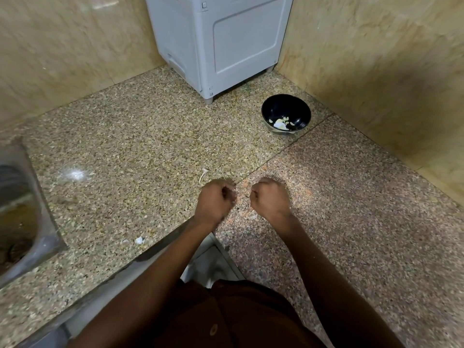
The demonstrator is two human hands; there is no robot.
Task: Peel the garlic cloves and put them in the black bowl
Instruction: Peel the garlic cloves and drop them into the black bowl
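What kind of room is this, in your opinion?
Probably a home kitchen corner: a speckled granite countertop, a steel sink set into it at left, and a round black bowl holding pale garlic pieces.

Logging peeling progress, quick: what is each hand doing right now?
Left hand: fingers curled; whether it holds anything cannot be told.
Right hand: fingers curled; whether it holds anything cannot be told.

Dim, motion-blurred, warped at edges
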